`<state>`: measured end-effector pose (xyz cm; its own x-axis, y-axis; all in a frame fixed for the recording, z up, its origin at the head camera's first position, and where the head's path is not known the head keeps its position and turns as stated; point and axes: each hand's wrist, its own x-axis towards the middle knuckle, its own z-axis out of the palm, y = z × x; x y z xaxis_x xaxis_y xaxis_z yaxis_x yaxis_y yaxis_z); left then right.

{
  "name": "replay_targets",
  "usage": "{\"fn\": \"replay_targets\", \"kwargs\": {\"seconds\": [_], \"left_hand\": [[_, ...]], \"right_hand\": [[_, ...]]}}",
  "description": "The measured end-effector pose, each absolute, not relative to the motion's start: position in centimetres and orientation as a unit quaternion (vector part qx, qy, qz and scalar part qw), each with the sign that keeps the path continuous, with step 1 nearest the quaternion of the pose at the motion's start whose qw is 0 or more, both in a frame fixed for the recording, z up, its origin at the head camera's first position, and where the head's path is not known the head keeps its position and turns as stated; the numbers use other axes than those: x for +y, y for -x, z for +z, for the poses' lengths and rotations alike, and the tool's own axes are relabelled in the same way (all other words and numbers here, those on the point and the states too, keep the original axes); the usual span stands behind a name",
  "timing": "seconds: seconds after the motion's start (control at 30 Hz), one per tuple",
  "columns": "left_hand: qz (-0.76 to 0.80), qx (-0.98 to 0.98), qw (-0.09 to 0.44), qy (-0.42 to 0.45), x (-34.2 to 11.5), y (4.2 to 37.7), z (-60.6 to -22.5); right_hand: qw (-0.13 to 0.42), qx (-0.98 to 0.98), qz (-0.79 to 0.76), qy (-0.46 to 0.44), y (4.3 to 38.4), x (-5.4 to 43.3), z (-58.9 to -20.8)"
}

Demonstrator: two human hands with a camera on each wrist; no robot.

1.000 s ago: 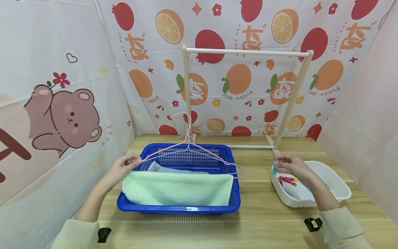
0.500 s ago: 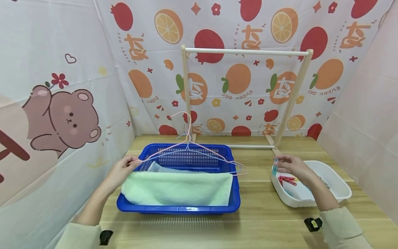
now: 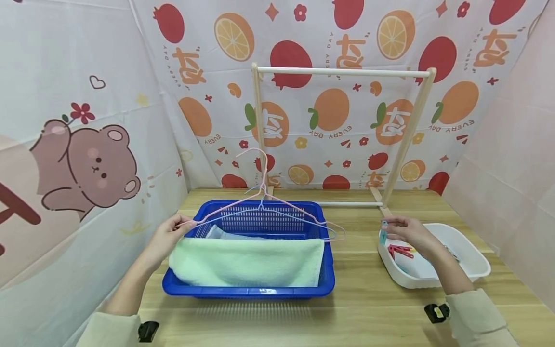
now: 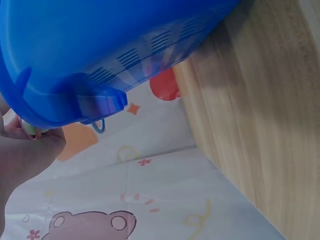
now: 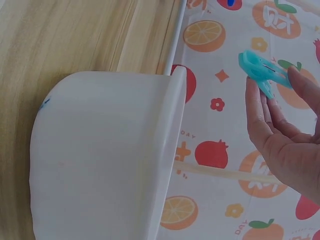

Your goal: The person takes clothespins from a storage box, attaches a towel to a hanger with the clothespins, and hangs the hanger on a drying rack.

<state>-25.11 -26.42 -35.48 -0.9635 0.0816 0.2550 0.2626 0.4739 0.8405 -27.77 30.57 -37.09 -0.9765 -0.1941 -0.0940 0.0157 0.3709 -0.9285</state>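
A pale green towel (image 3: 247,262) hangs at the front of the blue basket (image 3: 248,291), draped over the lower bar of a pink hanger (image 3: 225,207). My left hand (image 3: 166,236) pinches the left end of that hanger. Behind it leans a light blue hanger (image 3: 286,214). Something pale blue-grey, apparently another cloth (image 3: 221,233), lies in the basket. My right hand (image 3: 412,233) pinches a teal clothespin (image 5: 262,70) above the left rim of a white tray (image 3: 472,250), its thumb on one leg and its fingers on the other.
Red clothespins (image 3: 401,251) lie in the tray among other small items. At the back of the wooden table (image 3: 355,308) stands a wooden rack (image 3: 409,135) with a white top rail. Printed curtains (image 3: 329,38) enclose the back and sides.
The pink hanger's hook has risen slightly, and its right end has tilted up a little. My left hand has shifted only slightly; the right hand stays in place with the clothespin.
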Motion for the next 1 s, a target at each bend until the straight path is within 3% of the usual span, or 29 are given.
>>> {"fn": "replay_targets", "kwargs": {"seconds": [0.63, 1.0], "left_hand": [[-0.544, -0.821, 0.139, 0.106, -25.2, 24.8, -33.6], [-0.565, -0.801, 0.163, 0.112, -24.7, 24.6, -32.4]], "right_hand": [[0.077, 0.824, -0.558, 0.066, 27.5, 30.2, -37.0], [-0.003, 0.818, -0.57, 0.08, 27.2, 29.1, -36.0]]}}
